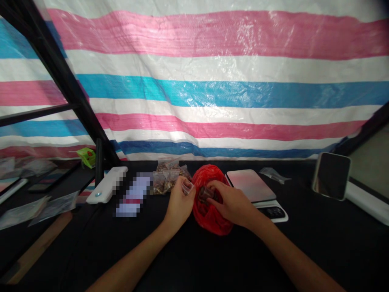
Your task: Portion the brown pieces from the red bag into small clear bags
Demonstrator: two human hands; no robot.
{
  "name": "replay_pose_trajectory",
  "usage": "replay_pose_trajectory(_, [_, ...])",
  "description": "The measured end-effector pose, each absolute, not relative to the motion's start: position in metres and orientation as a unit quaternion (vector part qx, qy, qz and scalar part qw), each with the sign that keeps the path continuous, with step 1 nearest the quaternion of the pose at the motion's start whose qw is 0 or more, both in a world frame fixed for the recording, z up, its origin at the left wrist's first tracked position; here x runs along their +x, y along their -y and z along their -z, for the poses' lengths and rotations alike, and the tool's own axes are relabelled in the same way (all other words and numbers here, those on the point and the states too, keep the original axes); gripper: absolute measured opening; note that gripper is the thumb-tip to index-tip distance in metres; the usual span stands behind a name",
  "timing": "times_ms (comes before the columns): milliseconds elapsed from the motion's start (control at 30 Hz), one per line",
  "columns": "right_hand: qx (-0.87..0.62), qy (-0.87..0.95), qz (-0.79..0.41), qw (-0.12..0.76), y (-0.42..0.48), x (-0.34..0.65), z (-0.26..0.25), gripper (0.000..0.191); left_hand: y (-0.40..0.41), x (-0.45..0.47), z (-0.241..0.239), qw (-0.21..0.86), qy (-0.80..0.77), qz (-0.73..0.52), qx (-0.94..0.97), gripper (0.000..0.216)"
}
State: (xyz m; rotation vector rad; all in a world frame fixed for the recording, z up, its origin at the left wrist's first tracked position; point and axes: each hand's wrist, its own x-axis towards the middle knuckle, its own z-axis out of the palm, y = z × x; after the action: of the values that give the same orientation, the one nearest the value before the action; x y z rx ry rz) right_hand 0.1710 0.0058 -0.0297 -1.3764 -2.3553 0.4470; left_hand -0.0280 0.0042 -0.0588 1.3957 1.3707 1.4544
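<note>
A red plastic bag (216,225) stands with its mouth spread, and small brownish pieces show inside it. My right hand (232,200) reaches into the mouth, its fingers closed round a small see-through cup (206,193). At the bag's left rim, my left hand (180,202) pinches a small see-through plastic bag (187,186), whose opening faces up. Behind my left hand lie several filled zip bags (166,181) of brownish small pieces. Just right of the red bag sits a flat digital scale (252,186) with a silvery plate.
A white power bank (107,184) and a blurred-out flat item (133,195) lie to the left. Flat plastic bags (56,207) are at far left. A crumpled plastic bag (275,175) and an upright dark-screened device (331,176) stand at right. Striped sheeting (212,93) hangs behind the table.
</note>
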Motion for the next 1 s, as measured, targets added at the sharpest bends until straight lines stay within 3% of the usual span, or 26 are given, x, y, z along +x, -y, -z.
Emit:
replay_pose_trajectory(167, [-0.47, 0.853, -0.146, 0.173, -0.006, 0.172, 0.025, 0.031, -0.002, -0.022, 0.058, 0.405, -0.504, -0.562, 0.516, 0.023])
replay_pose_trajectory(367, [-0.462, 0.856, -0.148, 0.179, -0.007, 0.171, 0.03, 0.03, 0.004, -0.026, 0.057, 0.33, -0.526, -0.524, 0.583, 0.014])
replay_pose_trajectory(633, [-0.472, 0.85, -0.143, 0.183, -0.007, 0.17, 0.031, 0.03, -0.005, -0.024, 0.06, 0.392, -0.471, -0.54, 0.577, 0.021])
replay_pose_trajectory(800, [-0.487, 0.837, -0.136, 0.209, -0.011, 0.176, 0.026, 0.031, -0.006, -0.03, 0.058, 0.342, -0.499, -0.536, 0.589, 0.02])
replay_pose_trajectory(1000, [-0.477, 0.821, -0.113, 0.291, -0.021, 0.195, 0.012, 0.026, -0.004, -0.038, 0.053, 0.293, -0.51, -0.44, 0.679, 0.009])
